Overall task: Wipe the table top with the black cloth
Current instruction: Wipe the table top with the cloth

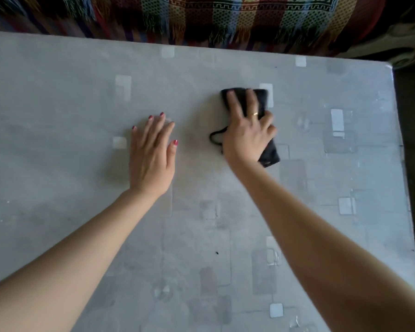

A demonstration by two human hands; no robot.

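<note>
Black cloth [268, 152], folded, long axis running away from the person, lies under the right hand [247, 133], fingers flat pressing it; left hand [151, 156] rests flat alongside on table top [58, 116].

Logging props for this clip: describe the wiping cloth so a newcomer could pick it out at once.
Start at the grey patterned table top below the striped fringed blanket. Right of centre, the right hand presses flat on the black cloth. It is the only dark item there, folded long, with a thin loop trailing left.
</note>
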